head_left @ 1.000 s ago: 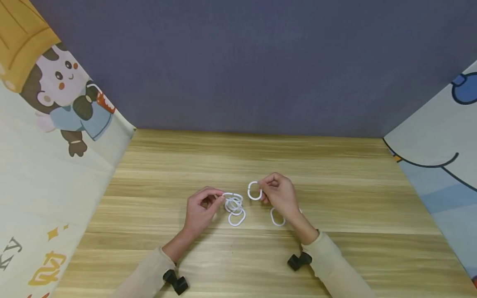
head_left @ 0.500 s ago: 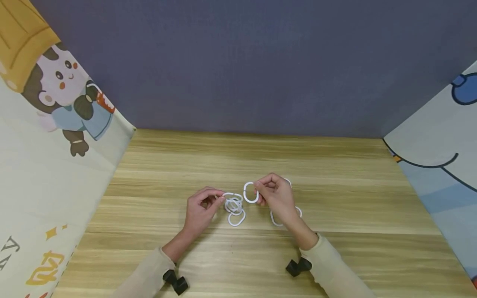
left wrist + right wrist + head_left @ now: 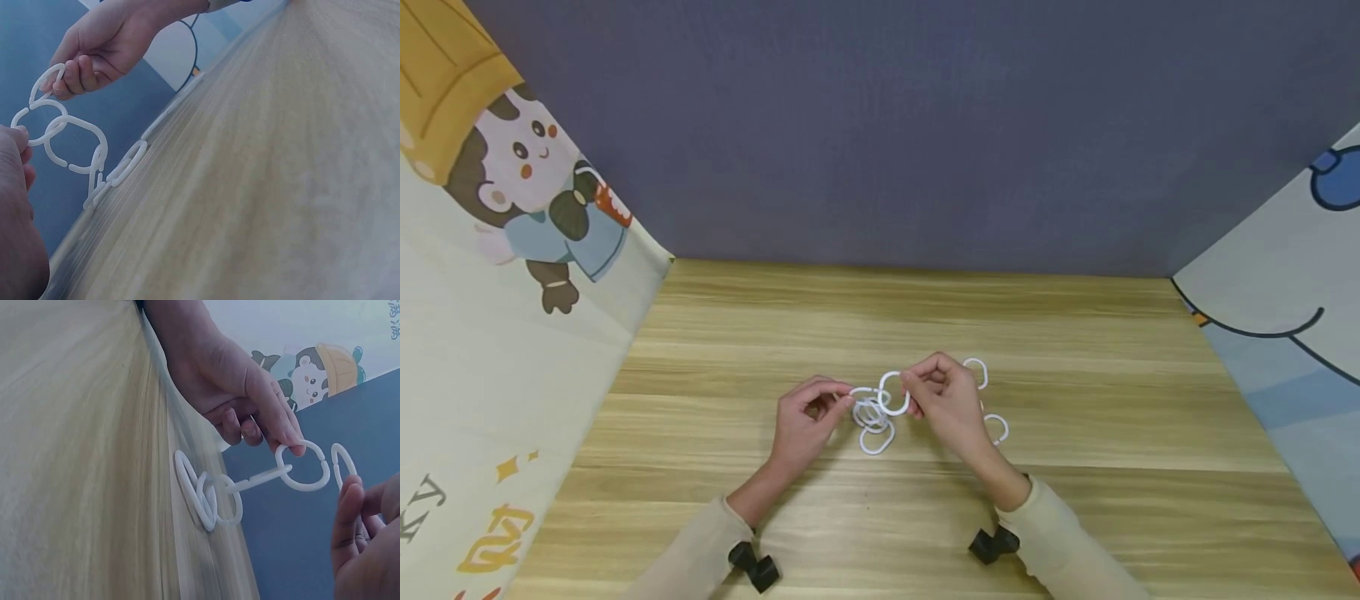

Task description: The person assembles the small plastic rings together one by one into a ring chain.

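Note:
My left hand [image 3: 805, 425] pinches the top ring [image 3: 306, 487] of a chain of white plastic split rings between thumb and forefinger. From it the joined rings hang down, and the lowest ring [image 3: 863, 446] lies on the wooden table. My right hand [image 3: 951, 410] pinches a separate white split ring [image 3: 881, 392], raised just right of the chain's top. A small gap in this ring's side shows in the right wrist view. The two held rings overlap in the head view; whether they touch, I cannot tell.
Two loose white rings lie on the table [image 3: 1075, 375] beyond my right hand: a farther ring [image 3: 986, 375] and a nearer ring [image 3: 1006, 427], both partly covered by the hand. A dark blue-grey panel [image 3: 925, 150] stands behind, with printed panels at both sides.
My right hand has moved left with its ring, which now overlaps the chain's top ring in the head view. Loose rings at the right have been uncovered or covered by the hand. My left hand stays still.

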The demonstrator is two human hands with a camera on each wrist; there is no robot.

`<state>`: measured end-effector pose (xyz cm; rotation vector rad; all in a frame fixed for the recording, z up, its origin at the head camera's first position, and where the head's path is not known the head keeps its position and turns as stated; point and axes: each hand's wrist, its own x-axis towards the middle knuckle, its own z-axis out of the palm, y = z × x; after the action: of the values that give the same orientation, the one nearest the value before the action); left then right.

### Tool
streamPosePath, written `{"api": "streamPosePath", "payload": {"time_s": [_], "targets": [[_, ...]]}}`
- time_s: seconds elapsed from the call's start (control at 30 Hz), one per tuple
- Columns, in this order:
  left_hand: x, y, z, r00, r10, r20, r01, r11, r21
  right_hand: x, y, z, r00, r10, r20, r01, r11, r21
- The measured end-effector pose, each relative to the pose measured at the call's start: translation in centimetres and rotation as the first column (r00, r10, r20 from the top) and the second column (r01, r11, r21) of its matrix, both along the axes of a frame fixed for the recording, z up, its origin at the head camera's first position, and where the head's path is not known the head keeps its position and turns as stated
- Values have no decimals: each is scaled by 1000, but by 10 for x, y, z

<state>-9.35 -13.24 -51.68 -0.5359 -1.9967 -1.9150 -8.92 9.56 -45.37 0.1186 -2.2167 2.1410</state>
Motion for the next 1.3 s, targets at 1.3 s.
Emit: {"api": "streamPosePath", "payload": {"time_s": [1.3], "targets": [[1, -1, 1, 1000, 0, 31, 1, 1000, -10, -2, -6, -11, 999, -36, -41, 36, 999, 3]]}}
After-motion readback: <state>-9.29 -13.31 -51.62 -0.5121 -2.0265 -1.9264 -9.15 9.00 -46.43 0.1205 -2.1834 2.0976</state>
